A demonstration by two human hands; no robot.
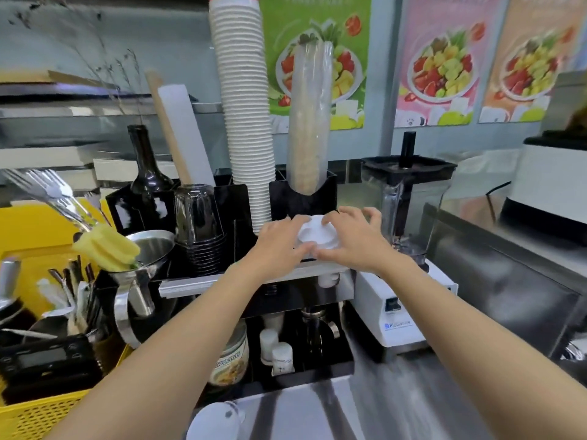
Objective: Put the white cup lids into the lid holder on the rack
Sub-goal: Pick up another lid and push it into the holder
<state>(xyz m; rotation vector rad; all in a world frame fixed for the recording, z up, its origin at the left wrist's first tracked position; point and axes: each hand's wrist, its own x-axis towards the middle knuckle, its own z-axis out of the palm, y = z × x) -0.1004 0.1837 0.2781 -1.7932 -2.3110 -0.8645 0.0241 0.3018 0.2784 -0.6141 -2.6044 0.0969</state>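
Note:
White cup lids (pixel 313 234) sit as a small stack at the front of the black rack (pixel 228 198), just below the compartment holding a sleeve of clear cups (pixel 309 122). My left hand (pixel 279 242) grips the stack from the left, fingers over its top edge and thumb under it. From the right, my right hand (pixel 352 239) holds the same stack, fingertips resting on the top lid. The holder slot under the lids is hidden by both hands.
A tall stack of white paper cups (pixel 244 122) rises just left of the lids. A blender (pixel 406 198) stands close on the right. Left are upturned dark cups (pixel 198 223), a wine bottle (pixel 146 173), a steel jug (pixel 143 262) and a yellow basket (pixel 35 417).

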